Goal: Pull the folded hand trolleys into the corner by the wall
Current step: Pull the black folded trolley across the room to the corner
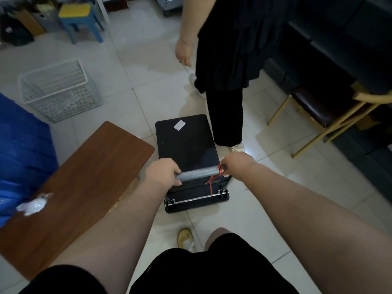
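Observation:
A black hand trolley [186, 143] lies flat on the tiled floor in front of me, a white sticker near its far edge. Its grey padded handle bar [198, 174] is raised at the near end, with a red string tied around the right end. My left hand [162, 170] is closed around the bar's left end. My right hand [237, 164] grips the bar's right end beside the red string. A chrome hinge rod crosses the near edge of the platform.
A brown wooden tabletop [84, 177] stands close on the left with crumpled white paper on it. Another person in black [229, 66] stands just beyond the trolley on the right. A white mesh basket [59, 90], blue crates [21, 155], a blue-yellow stool [79, 20] and wooden chairs [318, 111] surround the floor.

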### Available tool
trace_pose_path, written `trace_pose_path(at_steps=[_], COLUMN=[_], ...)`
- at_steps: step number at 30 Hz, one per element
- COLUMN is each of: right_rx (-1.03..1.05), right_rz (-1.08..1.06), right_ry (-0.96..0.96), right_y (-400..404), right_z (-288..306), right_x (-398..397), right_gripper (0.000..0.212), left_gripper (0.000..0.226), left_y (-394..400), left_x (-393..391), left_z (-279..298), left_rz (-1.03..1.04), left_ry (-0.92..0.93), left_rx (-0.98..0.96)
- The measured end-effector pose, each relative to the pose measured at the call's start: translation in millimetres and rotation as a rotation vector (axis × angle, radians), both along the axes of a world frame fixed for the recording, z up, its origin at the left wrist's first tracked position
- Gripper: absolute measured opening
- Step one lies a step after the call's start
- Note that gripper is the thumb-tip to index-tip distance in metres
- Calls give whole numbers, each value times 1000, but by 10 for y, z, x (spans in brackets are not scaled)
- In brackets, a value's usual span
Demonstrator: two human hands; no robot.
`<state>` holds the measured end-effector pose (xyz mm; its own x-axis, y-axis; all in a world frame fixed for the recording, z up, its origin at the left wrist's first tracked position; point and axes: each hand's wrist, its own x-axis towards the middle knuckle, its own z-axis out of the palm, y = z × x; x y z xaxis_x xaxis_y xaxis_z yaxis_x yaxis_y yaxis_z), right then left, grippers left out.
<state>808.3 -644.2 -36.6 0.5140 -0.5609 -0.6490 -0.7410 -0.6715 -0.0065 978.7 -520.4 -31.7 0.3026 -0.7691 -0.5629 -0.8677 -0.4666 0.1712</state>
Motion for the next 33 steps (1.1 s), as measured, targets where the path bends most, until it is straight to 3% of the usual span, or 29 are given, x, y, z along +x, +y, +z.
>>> trace_pose_path(at_steps=[13, 17, 33], right_rx=[-24, -32, -75], right_rz=[0, 42, 37], right_ry=[-12, -28, -35], right_y=[-508, -707, -1919], right_z=[-94, -129, -151], right_x=[52, 164, 1425], right_gripper=[18, 8, 13], left_gripper=[38, 40, 41], left_y=[-509, -699, -1906], left_x=[-40, 54, 1339], left_z=[139, 205, 125], left_rz=[7, 57, 49], left_ry=[20, 22, 7], left_rx=[154, 171, 114])
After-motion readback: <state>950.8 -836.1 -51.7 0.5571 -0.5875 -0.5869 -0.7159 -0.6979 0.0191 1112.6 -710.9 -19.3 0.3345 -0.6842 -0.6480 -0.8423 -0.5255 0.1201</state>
